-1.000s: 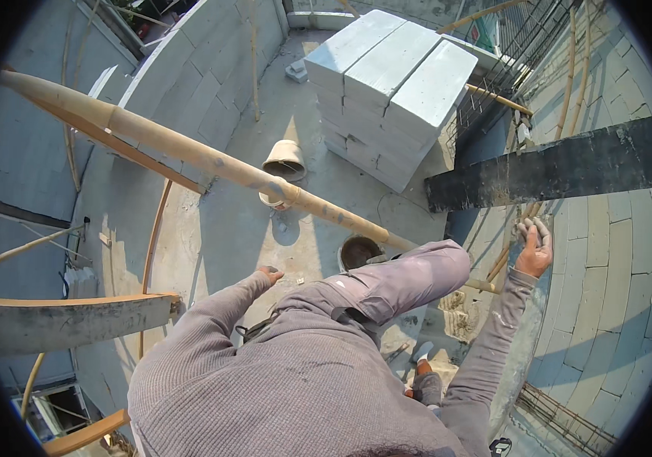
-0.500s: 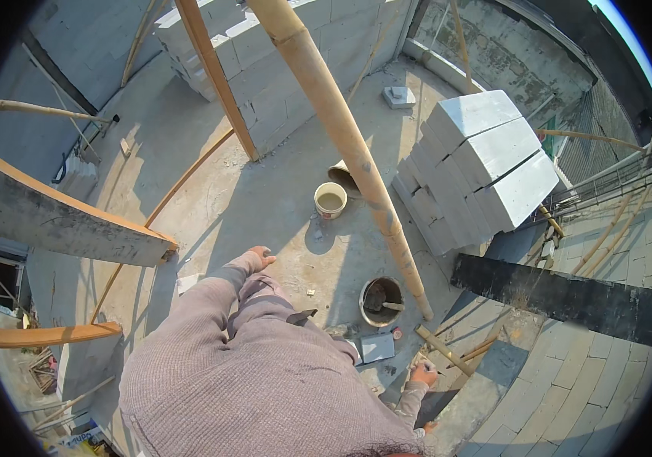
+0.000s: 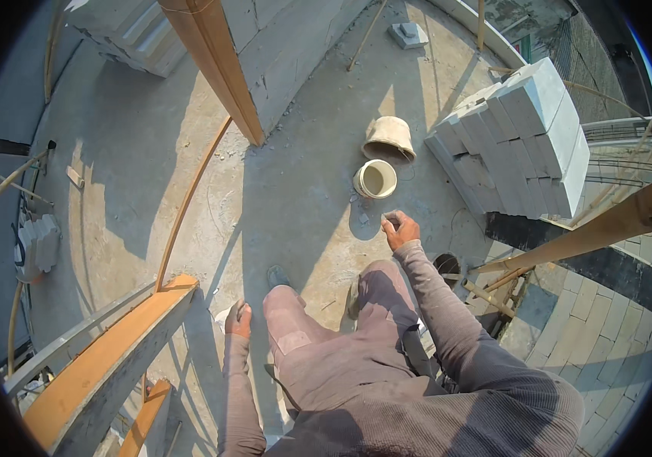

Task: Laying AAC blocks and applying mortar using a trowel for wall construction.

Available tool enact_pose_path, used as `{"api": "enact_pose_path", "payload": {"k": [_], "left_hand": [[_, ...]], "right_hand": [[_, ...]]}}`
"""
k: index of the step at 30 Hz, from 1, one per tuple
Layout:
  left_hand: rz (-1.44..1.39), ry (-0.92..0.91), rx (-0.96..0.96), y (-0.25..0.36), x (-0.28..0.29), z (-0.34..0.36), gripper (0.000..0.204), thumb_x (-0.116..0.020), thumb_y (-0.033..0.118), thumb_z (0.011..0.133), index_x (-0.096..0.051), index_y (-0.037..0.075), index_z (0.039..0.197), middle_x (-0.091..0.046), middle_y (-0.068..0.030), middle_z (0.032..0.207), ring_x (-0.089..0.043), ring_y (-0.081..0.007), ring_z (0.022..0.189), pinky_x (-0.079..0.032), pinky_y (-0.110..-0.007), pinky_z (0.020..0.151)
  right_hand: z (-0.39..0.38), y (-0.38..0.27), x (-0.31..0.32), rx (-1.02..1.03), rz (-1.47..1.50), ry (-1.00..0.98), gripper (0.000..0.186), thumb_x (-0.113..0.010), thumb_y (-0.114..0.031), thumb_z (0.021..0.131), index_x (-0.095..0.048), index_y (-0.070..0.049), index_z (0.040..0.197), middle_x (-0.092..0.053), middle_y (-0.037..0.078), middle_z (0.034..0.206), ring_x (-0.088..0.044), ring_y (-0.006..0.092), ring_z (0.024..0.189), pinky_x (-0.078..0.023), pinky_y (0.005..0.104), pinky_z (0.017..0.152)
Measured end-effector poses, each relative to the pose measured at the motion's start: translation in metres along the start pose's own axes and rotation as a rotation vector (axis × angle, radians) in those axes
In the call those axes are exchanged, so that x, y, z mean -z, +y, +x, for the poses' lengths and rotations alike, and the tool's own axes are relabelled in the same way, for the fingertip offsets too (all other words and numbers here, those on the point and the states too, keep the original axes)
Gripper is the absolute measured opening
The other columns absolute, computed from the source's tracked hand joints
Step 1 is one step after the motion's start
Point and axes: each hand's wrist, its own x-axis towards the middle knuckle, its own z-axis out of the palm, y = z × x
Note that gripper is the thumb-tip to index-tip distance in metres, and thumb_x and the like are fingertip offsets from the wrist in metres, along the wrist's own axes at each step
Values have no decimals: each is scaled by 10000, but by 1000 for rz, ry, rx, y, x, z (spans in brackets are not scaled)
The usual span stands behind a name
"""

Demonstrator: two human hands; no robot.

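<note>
My right hand [image 3: 400, 230] reaches forward over the floor, its fingers curled in toward the thumb with nothing visible in them. Just beyond it stands a small cream bucket [image 3: 375, 180], upright, with greyish liquid inside. A larger, dirty beige bucket [image 3: 388, 139] lies tipped behind that one. My left hand [image 3: 240, 320] hangs low beside my left leg, fingers loosely curled and no object showing in it. Next to it, a small white piece [image 3: 221, 317] is partly hidden. A dark bucket [image 3: 446, 265] sits right of my right forearm.
A stack of pale blocks [image 3: 524, 145] stands at the right, with more blocks [image 3: 131, 34] at far left. An orange-edged post [image 3: 215, 72] meets a block wall. Orange boards [image 3: 112, 365] rise at lower left. A bamboo pole [image 3: 592, 221] slants at right.
My view and body have turned and straightened up. My right hand has come from low at the right, near the dark bucket, to the front; my left hand has drawn back beside my leg.
</note>
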Motion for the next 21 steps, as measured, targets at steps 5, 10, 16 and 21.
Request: {"api": "enact_pose_path", "payload": {"k": [5, 10, 16, 21], "left_hand": [[179, -33, 267, -7, 20, 41, 467, -631, 276, 864, -546, -47, 1190, -630, -115, 1049, -595, -171, 934, -469, -294, 810], [145, -187, 270, 125, -58, 138, 475, -623, 289, 865, -548, -50, 1190, -623, -157, 1080, -599, -203, 970, -470, -306, 841], [313, -370, 197, 315, -212, 324, 469, -612, 251, 872, -525, -69, 1203, -597, -199, 1149, -586, -243, 1052, -447, -332, 925], [126, -473, -171, 555, -361, 461, 436, -592, 197, 893, -503, -71, 1224, -597, -194, 1140, -592, -235, 1028, -453, -322, 916]], "right_hand": [[126, 40, -33, -306, 96, 139, 199, -666, -205, 774, -660, -25, 858, -681, 144, 798, -669, 260, 753, -512, 347, 711], [206, 140, -34, -714, -123, 154, 184, -656, -215, 775, -667, -40, 832, -680, 134, 750, -659, 266, 685, -510, 356, 664], [308, 170, -13, -1428, 36, -483, 251, -636, -221, 802, -640, 23, 862, -678, 135, 785, -654, 224, 680, -510, 349, 620], [462, 79, 114, -659, 235, -160, 305, -656, -329, 802, -638, -76, 970, -671, 157, 906, -651, 277, 835, -501, 372, 753]]}}
